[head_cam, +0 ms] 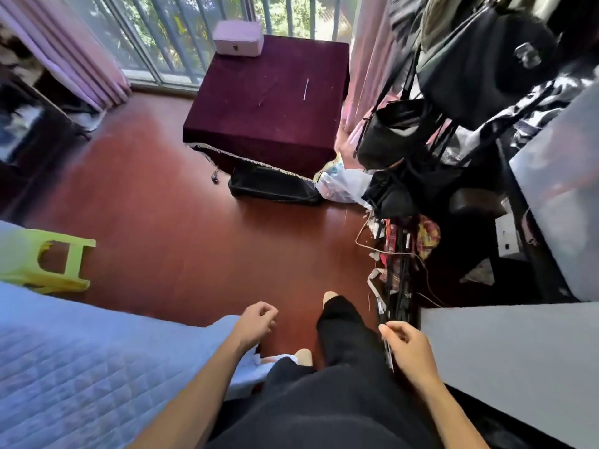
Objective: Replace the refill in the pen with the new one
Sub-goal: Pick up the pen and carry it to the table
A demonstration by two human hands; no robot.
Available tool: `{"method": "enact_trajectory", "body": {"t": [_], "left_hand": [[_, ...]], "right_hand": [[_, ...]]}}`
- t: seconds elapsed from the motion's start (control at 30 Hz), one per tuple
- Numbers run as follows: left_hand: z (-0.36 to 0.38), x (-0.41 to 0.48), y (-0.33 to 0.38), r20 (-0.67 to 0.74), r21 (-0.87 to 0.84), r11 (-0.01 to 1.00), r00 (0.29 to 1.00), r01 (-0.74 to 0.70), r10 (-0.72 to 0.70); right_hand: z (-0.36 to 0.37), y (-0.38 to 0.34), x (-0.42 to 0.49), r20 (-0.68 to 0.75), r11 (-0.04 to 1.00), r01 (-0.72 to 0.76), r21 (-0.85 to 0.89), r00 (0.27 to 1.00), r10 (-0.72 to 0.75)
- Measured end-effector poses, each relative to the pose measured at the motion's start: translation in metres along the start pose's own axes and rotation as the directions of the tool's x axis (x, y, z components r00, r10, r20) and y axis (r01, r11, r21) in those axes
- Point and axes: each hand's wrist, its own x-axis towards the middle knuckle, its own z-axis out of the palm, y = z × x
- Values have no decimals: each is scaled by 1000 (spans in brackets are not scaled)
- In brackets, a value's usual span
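A thin white stick, a pen or refill, lies on the maroon cloth-covered table by the window, far ahead of me. A second faint thin line lies left of it; I cannot tell what it is. My left hand hangs low over the red floor with fingers loosely curled and nothing in it. My right hand hangs beside my black trouser leg, also loosely curled and holding nothing. Both hands are well short of the table.
A pale pink box sits at the table's far left corner. A black bag and a plastic bag lie at the table's foot. Hanging bags and clutter crowd the right. A bed and a green stool are on the left.
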Motion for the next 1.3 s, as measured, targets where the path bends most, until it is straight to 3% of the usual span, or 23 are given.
{"method": "enact_trajectory", "body": {"t": [0.23, 0.37, 0.67, 0.73, 0.83, 1.07, 1.3], "left_hand": [[-25, 21, 9, -60, -84, 980, 980, 182, -187], [-34, 14, -12, -92, -65, 934, 930, 350, -355], [-94, 67, -4, -107, -209, 854, 857, 476, -503], [-123, 93, 5, -91, -170, 830, 830, 531, -550], [-169, 133, 15, -104, -199, 878, 882, 435, -460], [-287, 243, 88, -143, -295, 895, 911, 335, -388], [-348, 340, 174, -139, -248, 945, 958, 212, -251]], "right_hand": [[-2, -93, 107, 135, 993, 104, -60, 986, -96], [8, -143, 155, 200, 983, 147, -110, 972, -123], [66, -254, 247, 282, 958, 222, -180, 945, -166], [84, -283, 266, 263, 964, 206, -166, 952, -158], [112, -324, 284, 229, 982, 158, -101, 965, -131], [153, -400, 318, 190, 988, 153, -36, 971, -144], [174, -456, 379, 169, 988, 156, 9, 973, -156]]}}
